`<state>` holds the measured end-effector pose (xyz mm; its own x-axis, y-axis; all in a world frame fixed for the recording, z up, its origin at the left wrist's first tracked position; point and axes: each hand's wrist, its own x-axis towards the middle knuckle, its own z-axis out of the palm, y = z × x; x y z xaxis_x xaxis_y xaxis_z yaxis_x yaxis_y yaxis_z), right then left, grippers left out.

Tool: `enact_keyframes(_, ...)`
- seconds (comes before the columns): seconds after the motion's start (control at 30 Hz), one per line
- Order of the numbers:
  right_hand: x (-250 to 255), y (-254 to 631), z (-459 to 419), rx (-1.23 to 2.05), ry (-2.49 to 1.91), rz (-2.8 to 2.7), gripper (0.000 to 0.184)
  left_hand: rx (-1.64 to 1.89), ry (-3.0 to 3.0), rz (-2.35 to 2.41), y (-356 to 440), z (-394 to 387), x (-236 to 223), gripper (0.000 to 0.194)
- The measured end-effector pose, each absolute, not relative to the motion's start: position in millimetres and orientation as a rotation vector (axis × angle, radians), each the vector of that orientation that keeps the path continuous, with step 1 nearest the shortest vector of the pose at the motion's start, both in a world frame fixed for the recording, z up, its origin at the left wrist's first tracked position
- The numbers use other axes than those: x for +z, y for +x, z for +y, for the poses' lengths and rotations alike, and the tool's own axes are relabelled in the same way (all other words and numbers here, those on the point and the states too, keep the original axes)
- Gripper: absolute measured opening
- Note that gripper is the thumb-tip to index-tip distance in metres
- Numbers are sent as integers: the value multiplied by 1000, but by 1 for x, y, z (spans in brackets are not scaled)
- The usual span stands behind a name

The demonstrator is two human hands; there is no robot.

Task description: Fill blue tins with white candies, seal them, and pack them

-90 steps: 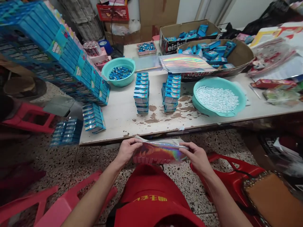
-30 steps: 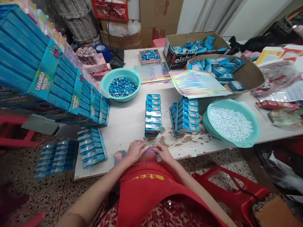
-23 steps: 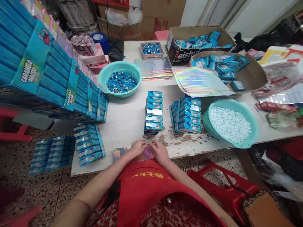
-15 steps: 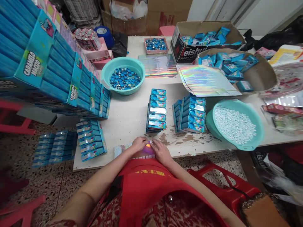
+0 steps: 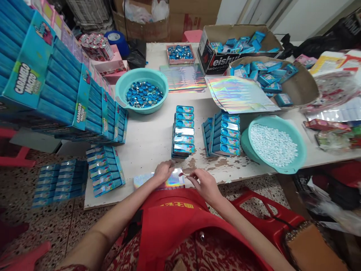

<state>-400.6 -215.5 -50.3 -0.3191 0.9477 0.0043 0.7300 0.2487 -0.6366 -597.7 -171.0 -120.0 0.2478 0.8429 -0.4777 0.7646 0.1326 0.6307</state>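
Note:
A shiny holographic sheet (image 5: 176, 179) lies at the table's front edge, against my red apron. My left hand (image 5: 164, 172) rests on this sheet with fingers curled together at its far edge. Just to the right, my right hand (image 5: 207, 184) pinches a small thin strip (image 5: 184, 174) between thumb and forefinger, slightly clear of the sheet's right end. The strip is too small to make out fully. Ahead of my hands stands a stack of blue candy packs (image 5: 184, 130) with round recesses, and a second stack of blue packs (image 5: 229, 133) stands to its right.
A turquoise basin (image 5: 121, 94) holds blue caps; another turquoise basin (image 5: 301, 150) holds pale candies. Tall blue display boxes (image 5: 31, 75) rise at left. Cardboard boxes (image 5: 307, 92) of blue packs and holographic sheets (image 5: 239, 94) lie behind. A red stool (image 5: 259, 210) stands at right.
My right hand has drawn away from the sheet to the right, with a small thin strip in its fingers. My left hand stays on the sheet. The view has shifted slightly.

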Motion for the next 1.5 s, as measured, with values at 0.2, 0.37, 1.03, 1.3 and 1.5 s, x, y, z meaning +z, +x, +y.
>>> enact_keyframes(0.2,9,-403,-195,1021,-1504,-1725,16,667,1148,1021,-596,-181,-43,34)
enact_keyframes(0.37,10,-422,-162,1079,-1541,-1498,21,679,1027,1163,-594,-153,-14,25)
enact_keyframes(1.03,-3,-447,-41,898,-1784,-1504,15,817,1343,1441,-610,-26,-16,19)
enact_keyframes(1.3,3,-442,-34,955,-1673,-1512,15,1020,919,1304,-617,-20,-17,36)
enact_keyframes(1.5,32,-430,-51,1206,-1435,-1388,29,1051,828,1200,-627,-38,-7,49)
